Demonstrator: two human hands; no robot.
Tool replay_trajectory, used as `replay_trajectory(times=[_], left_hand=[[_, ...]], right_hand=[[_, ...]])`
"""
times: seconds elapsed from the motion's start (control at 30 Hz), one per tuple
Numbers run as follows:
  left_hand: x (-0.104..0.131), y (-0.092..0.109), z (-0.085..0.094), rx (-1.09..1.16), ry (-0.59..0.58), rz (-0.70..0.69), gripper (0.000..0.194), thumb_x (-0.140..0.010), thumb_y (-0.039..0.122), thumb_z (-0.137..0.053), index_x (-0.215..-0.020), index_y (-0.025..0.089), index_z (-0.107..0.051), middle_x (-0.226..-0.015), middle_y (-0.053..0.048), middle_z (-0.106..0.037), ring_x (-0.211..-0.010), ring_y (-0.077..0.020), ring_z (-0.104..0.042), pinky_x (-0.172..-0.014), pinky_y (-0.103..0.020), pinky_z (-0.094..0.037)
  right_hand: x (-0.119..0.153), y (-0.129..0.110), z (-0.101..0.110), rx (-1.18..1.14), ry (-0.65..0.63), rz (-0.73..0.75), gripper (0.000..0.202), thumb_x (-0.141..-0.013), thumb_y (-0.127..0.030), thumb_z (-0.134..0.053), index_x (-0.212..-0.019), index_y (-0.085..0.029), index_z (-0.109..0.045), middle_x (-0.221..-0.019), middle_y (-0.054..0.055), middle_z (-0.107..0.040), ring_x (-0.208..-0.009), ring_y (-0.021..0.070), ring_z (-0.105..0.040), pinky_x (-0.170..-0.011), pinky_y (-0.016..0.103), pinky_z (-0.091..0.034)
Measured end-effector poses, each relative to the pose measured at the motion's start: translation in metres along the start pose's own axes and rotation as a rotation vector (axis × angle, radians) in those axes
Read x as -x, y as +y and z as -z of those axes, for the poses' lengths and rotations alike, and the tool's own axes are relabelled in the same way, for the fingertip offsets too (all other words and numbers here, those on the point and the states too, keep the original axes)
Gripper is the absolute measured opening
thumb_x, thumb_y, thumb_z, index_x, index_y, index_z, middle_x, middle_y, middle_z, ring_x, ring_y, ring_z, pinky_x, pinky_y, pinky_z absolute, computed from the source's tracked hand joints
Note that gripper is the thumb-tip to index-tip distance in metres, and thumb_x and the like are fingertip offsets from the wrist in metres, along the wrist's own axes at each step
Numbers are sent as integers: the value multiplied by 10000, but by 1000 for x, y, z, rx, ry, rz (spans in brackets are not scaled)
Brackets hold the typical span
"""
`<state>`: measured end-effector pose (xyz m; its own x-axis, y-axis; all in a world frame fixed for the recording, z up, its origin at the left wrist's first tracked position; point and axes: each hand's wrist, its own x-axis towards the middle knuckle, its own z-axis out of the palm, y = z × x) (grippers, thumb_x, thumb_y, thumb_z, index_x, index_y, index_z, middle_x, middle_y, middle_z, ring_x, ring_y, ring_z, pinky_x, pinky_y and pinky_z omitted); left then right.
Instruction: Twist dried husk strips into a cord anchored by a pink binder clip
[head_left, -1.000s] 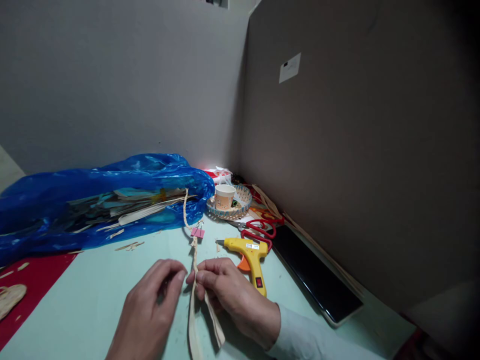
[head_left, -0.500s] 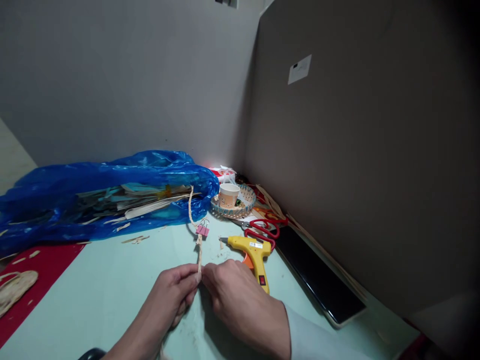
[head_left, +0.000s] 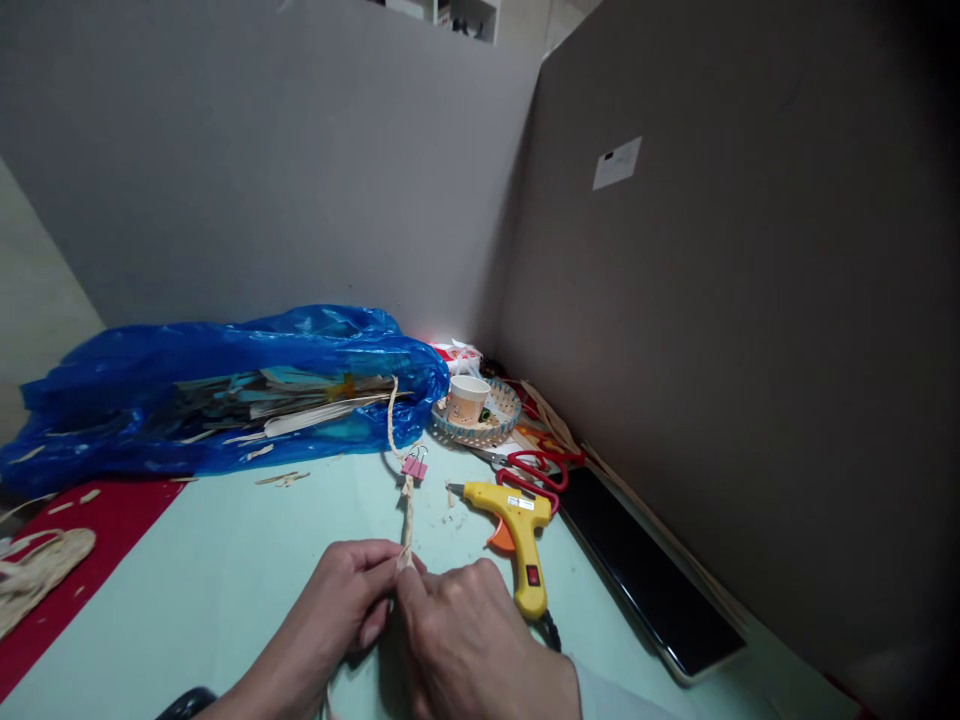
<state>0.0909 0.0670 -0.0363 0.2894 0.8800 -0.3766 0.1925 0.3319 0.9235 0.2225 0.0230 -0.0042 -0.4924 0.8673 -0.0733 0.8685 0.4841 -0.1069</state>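
A pale braided cord [head_left: 409, 512] of flat plant fibre runs from the blue bag down to my hands. A pink binder clip [head_left: 414, 468] grips it partway along. My left hand [head_left: 351, 600] pinches the cord's near end between thumb and forefinger. Right against it, my right hand [head_left: 469, 625] is closed on the same spot, its thumb pressed on the strands. Loose strands hang below my left hand, mostly hidden by it. Just right of the braid lies a yellow glue gun [head_left: 521, 530] with an orange trigger.
Behind, a blue plastic bag [head_left: 300, 330] holds dry strips [head_left: 300, 400]. A paper cup [head_left: 469, 400] stands in a woven tray [head_left: 495, 432]. Red-handled scissors [head_left: 536, 468] and a black-screened phone or tablet [head_left: 652, 575] lie at right. Fibre [head_left: 49, 565] rests on red cloth at left. Grey partitions enclose the table.
My right hand has come in closer and lower beside the left, its thumb now over the braid's near end. The whole view has shifted slightly, showing more shelf at the top.
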Motion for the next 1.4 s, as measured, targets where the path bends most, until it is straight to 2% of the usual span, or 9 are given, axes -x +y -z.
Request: replay_trajectory(times=[0.13, 0.2, 0.33, 0.4, 0.67, 0.87, 1.03, 1.17, 1.4], left_hand=[[2, 1, 1, 59, -52, -4, 366, -664, 486, -627, -718, 126, -669, -332, 87, -395, -309, -35, -223, -362, -197, -92], [3, 0, 0, 60, -24, -18, 345, -656, 468, -648, -703, 127, -665, -345, 92, -394, -305, -28, -219, -360, -195, -86], [2, -5, 0, 160, 0, -46, 259, -618, 380, -719, -612, 137, -631, -437, 69, -451, -360, -31, -286, -385, -179, -160], [0, -8, 0, 201, -23, -72, 260, -610, 380, -747, -614, 145, -636, -439, 66, -451, -389, -58, -345, -403, -186, -237], [0, -11, 1, 244, -131, -138, 324, -643, 435, -764, -641, 137, -636, -587, 10, -598, -507, -84, -491, -479, -178, -330], [7, -6, -3, 321, -123, -154, 397, -654, 370, -778, -909, 217, -515, -618, 38, -664, -534, -123, -571, -549, -223, -422], [5, -8, -5, 192, -79, -159, 359, -696, 388, -709, -866, 219, -442, -514, 61, -628, -376, -50, -381, -414, -161, -217], [5, -12, -4, 57, -79, -188, 330, -745, 452, -641, -812, 227, -409, -517, 64, -618, -362, -39, -289, -406, -170, -175], [16, 12, 10, -488, 139, -302, 252, -833, 406, -512, -690, 204, -561, -624, 24, -589, -639, -157, -535, -594, -245, -383]], right_hand=[[-4, 0, -9, 131, 10, 161, 313, -777, -25, -497, -1076, -21, -590, -867, 148, -689, -592, 234, -630, -422, 330, -229], [-2, 3, -7, 108, 69, 181, 340, -788, -64, -518, -1120, -17, -574, -860, 142, -693, -596, 237, -629, -441, 329, -257], [5, 14, 7, -218, 306, -24, 224, -904, -345, -482, -880, -168, -618, -791, 72, -678, -708, 212, -618, -605, 308, -361], [4, 21, 11, -374, 368, -156, 287, -948, -352, -413, -833, -179, -610, -818, 62, -672, -774, 191, -602, -680, 292, -374], [-13, 39, -1, -768, 207, -124, 242, -924, -271, -437, -791, -172, -613, -776, 27, -667, -783, 149, -581, -686, 231, -368], [-13, 42, -5, -972, 83, -53, 196, -892, -235, -411, -842, -174, -591, -679, -2, -641, -572, 112, -561, -572, 204, -377], [-15, 42, -5, -837, 138, -76, 223, -802, -149, -431, -665, -159, -607, -616, -4, -590, -616, 112, -524, -587, 203, -350], [-20, 42, -8, -887, 169, -142, 219, -789, -184, -465, -618, -150, -597, -558, -18, -533, -579, 103, -480, -529, 201, -311], [-21, 41, -13, -942, 255, -225, 212, -772, -207, -534, -610, -138, -651, -582, 7, -612, -572, 104, -509, -538, 200, -322]])
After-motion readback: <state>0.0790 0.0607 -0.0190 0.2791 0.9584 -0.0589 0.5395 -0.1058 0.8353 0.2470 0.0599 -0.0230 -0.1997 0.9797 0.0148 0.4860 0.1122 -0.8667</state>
